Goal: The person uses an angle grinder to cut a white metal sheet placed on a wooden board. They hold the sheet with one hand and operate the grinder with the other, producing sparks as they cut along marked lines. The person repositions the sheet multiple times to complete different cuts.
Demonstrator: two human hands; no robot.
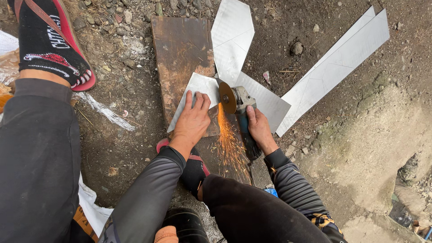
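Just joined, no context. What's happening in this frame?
A person crouched over bare ground is cutting a sheet-metal piece with an angle grinder. The right hand grips the grinder's body; its disc meets the sheet's edge and throws sparks back toward the person. The left hand lies flat on the sheet, pinning it to a rusty wooden board. More cut metal sheets lie on the dirt to the right.

One angle grinder [238, 105], one wooden board [180, 49] — two hands (both bare), several metal sheets [337, 63].
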